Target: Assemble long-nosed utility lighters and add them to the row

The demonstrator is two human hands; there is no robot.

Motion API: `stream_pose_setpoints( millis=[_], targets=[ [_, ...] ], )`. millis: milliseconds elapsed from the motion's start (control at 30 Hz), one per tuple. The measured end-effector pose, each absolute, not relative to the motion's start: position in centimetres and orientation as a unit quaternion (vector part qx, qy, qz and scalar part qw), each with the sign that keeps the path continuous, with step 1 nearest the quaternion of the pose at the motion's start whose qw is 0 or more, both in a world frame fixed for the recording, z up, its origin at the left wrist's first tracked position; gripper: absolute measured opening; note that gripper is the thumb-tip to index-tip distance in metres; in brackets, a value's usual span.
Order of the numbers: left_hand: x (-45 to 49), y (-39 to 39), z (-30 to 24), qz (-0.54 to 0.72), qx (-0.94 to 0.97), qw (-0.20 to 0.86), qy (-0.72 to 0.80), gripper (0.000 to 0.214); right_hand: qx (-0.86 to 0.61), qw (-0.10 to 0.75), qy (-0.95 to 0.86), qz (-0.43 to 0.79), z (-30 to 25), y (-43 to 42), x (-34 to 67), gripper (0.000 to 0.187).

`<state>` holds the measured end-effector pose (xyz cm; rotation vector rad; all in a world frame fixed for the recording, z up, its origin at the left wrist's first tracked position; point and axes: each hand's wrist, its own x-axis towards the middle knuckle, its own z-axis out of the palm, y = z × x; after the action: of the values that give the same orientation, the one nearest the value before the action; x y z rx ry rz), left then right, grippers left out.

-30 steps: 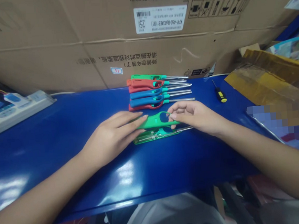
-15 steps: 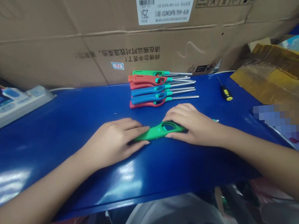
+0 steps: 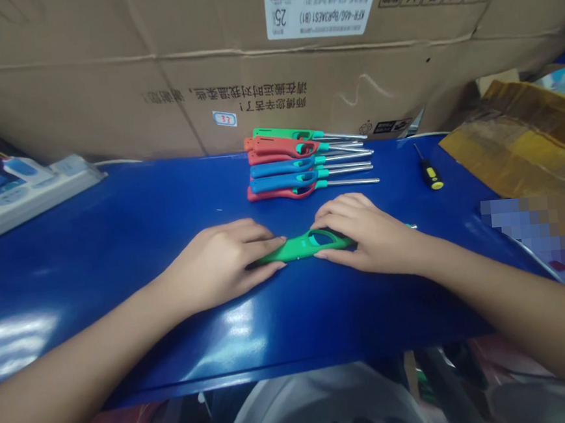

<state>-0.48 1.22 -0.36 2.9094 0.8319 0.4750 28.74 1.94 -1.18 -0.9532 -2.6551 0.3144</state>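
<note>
A green long-nosed gas lighter (image 3: 295, 247) lies crosswise low over the blue table (image 3: 176, 350), between my hands. Its handle end is pinched between the thumb and fingers of my left hand (image 3: 228, 261). Around the trigger-loop end is my right hand (image 3: 367, 237), thumb on the near side and fingers on the far side. Most of the metal nozzle is hidden behind that hand; only its tip shows past the wrist. Beyond my hands lies a stack of red, blue and green lighters (image 3: 283, 168), nozzles pointing right.
A large cardboard box (image 3: 108, 114) stands along the back edge. At the left is a white power strip (image 3: 32, 198). To the right lie a black and yellow screwdriver (image 3: 431, 175) and a piece of cardboard with brown tape (image 3: 516, 141).
The camera view has shifted slightly. Both hands keep the same hold on the green lighter, and the stack looks unchanged.
</note>
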Motion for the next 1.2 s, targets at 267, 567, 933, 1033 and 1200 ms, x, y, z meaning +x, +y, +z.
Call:
stream_pose_setpoints(
  millis=[267, 567, 933, 1033, 1200],
  targets=[
    [-0.5, 1.2, -0.6, 0.172, 0.947, 0.042, 0.269, 0.030, -0.330, 0.153, -0.924, 0.115, -0.9, 1.8, 28.7, 0.030],
    [-0.4, 1.2, -0.5, 0.167, 0.947, 0.041, 0.270, 0.030, -0.323, 0.153, -0.927, 0.109, -1.1, 1.9, 28.8, 0.029],
    [-0.2, 1.0, -0.5, 0.158, 0.941, 0.050, 0.294, 0.024, -0.335, 0.126, -0.932, 0.061, -1.2, 1.5, 28.4, 0.034],
    [0.2, 0.4, -0.3, 0.130, 0.951, -0.029, 0.280, 0.025, -0.315, 0.097, -0.944, -0.007, -0.9, 1.2, 28.0, 0.034],
    [0.6, -0.1, -0.3, 0.132, 0.952, -0.091, 0.262, 0.028, -0.274, 0.079, -0.955, -0.083, -0.8, 1.2, 27.8, 0.032]
  ],
)
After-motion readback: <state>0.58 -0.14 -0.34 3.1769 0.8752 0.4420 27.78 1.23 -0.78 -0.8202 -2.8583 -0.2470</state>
